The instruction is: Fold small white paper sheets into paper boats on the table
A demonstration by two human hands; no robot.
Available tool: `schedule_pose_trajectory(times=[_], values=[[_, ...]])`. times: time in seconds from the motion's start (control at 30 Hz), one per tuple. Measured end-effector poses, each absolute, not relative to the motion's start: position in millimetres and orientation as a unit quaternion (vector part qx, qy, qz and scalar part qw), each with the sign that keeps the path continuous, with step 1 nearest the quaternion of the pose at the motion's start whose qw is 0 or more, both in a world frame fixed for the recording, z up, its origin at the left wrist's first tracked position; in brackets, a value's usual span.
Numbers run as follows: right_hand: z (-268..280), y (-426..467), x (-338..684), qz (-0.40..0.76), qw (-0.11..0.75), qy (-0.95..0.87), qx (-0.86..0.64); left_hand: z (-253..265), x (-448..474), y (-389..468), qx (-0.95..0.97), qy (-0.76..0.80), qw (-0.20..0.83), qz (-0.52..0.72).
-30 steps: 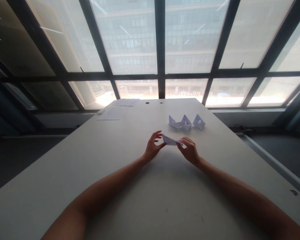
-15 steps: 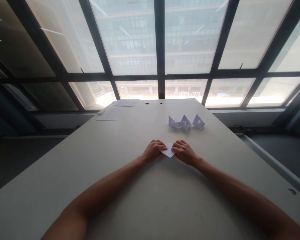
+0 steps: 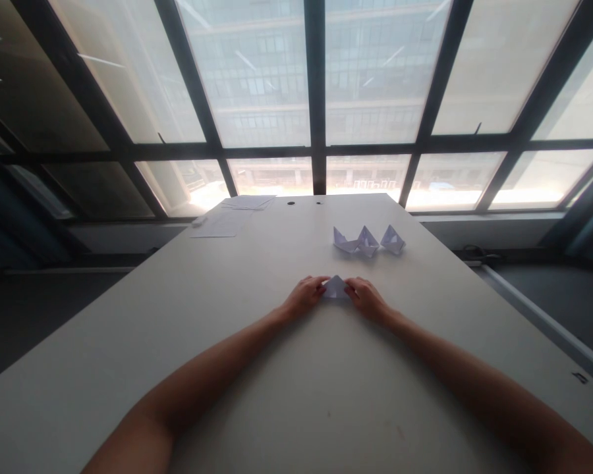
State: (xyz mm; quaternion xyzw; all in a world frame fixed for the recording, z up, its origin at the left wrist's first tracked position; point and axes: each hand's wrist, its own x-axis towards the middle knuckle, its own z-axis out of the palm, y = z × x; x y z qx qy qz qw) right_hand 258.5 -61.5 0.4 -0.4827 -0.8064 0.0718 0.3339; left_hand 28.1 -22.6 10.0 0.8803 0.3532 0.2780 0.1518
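Between my hands is a small folded piece of white paper [image 3: 336, 288], triangular in outline with its peak pointing away from me. My left hand [image 3: 307, 294] pinches its left corner. At the right corner, my right hand [image 3: 364, 296] has its fingers closed on the paper in the same way. Both forearms reach in from the lower edge of the view. Just beyond my hands, to the right, stand three folded paper boats: a left boat [image 3: 344, 243], a middle boat [image 3: 367, 242] and a right boat [image 3: 392, 240]. The left and middle ones appear to touch.
Sheets of white paper [image 3: 215, 225] lie at the far left of the long white table [image 3: 257, 263]. Two dark round spots [image 3: 291, 203] mark its far end. A small dark object [image 3: 580, 378] is near the right edge. Large windows [image 3: 267, 79] stand behind the table.
The paper between my hands went from a diamond pointing toward me to a triangle peaking away from me, its near part folded up. My hands moved slightly apart.
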Motion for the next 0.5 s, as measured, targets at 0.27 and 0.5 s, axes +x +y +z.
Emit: schedule_pose_trajectory(times=[0.27, 0.5], values=[[0.3, -62.7, 257.6, 0.073, 0.307, -0.761, -0.567, 5.2, 29.9, -20.6, 0.864, 0.405, 0.118, 0.276], [0.5, -65.9, 255.4, 0.012, 0.279, -0.783, -0.555, 4.3, 31.5, -24.5, 0.898, 0.367, 0.045, 0.239]])
